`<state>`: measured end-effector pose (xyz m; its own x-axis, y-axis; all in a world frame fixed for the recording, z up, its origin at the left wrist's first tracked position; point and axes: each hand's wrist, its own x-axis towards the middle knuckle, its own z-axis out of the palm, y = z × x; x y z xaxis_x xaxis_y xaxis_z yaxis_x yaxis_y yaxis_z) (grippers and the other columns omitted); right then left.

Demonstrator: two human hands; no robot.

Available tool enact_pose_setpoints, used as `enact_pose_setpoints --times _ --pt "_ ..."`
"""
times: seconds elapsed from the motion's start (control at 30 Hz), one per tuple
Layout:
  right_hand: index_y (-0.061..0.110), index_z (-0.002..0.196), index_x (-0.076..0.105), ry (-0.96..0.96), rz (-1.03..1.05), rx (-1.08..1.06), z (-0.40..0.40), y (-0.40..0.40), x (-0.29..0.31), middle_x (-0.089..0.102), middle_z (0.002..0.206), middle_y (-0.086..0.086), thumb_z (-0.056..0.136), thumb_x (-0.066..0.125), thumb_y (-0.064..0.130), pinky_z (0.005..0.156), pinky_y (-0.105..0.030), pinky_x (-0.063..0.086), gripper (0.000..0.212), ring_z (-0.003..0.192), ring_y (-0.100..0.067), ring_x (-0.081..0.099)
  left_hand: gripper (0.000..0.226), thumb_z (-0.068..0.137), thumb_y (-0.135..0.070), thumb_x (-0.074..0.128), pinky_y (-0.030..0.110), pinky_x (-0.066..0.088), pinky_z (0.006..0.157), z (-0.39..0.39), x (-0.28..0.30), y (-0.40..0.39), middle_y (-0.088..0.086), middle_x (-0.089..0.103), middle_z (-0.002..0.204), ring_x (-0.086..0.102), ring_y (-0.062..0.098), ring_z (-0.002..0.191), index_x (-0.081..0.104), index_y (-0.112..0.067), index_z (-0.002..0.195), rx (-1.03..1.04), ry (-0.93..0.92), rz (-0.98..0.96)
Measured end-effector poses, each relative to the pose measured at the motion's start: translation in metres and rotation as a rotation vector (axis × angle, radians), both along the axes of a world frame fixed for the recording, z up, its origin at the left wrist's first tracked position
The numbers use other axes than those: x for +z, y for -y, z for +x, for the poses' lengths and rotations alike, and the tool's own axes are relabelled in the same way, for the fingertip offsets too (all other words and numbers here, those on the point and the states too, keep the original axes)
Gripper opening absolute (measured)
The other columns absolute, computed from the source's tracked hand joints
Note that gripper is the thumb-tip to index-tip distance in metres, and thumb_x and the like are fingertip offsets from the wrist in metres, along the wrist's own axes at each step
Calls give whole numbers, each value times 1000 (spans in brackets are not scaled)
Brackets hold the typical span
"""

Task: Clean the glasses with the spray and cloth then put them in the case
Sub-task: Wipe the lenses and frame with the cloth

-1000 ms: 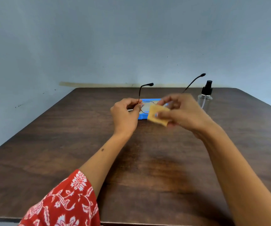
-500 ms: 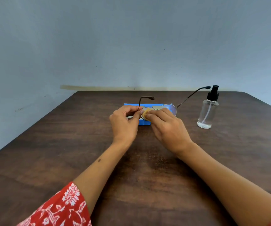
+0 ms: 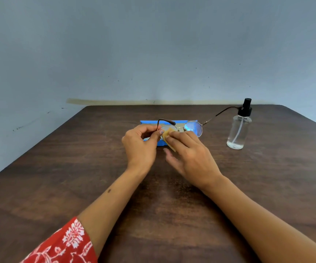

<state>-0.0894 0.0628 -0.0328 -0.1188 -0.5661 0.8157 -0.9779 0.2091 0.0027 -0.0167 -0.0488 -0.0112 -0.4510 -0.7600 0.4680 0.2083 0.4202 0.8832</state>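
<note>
Thin metal-framed glasses (image 3: 193, 128) with round lenses are held above the table, temples unfolded and pointing away from me. My left hand (image 3: 141, 144) pinches the frame at its left hinge. My right hand (image 3: 189, 156) presses a small yellow cloth (image 3: 168, 136) against the left lens, thumb below and fingers on top. The right lens is bare and reflects blue. Behind the hands lies a blue case (image 3: 149, 122), mostly hidden by them. A clear spray bottle (image 3: 238, 130) with a black pump top stands upright to the right.
Everything is on a dark brown wooden table (image 3: 77, 168) pushed against a grey-blue wall. The table's back edge runs just behind the case. The bottle stands a hand's width to the right of my right hand.
The hands and glasses have come down from in front of the bottle toward the table. The cloth has gone from hanging free onto the left lens, and the right thumb now spreads out below.
</note>
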Motion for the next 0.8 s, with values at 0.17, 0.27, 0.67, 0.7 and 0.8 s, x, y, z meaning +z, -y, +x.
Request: enact_pose_setpoints --times 0.17,0.27,0.67,0.7,0.8 --pt "0 103 68 -39 10 -66 -2 -1 -1 67 101 -11 86 49 12 68 -38 55 28 87 -29 62 27 76 3 73 33 59 72 0 2 -2 -3 70 75 68 12 71 69 -23 69 -14 -27 81" --pt "0 106 67 -22 13 -79 0 2 -1 66 102 -12 86 48 11 68 -38 55 30 88 -29 62 28 75 4 72 31 58 71 -1 1 -4 -1 70 75 68 13 71 68 -22 66 -20 -35 109" --pt "1 105 67 -3 9 -27 9 3 -1 65 99 -10 85 48 13 66 -35 55 31 88 -23 56 14 75 0 73 43 58 79 -3 -5 3 2 73 79 70 19 78 72 -14 74 26 -9 33" --pt "1 106 68 -11 28 3 10 2 -1 65 99 -10 85 48 13 68 -34 55 32 87 -24 59 13 75 0 73 43 57 80 -3 -5 4 2 73 80 70 17 78 73 -13 76 32 1 25" --pt "0 102 69 4 -15 -25 8 2 1 66 98 -11 85 48 12 68 -36 55 30 86 -26 61 13 75 -1 73 45 57 80 -3 -7 7 1 73 80 70 17 78 71 -13 72 43 3 15"
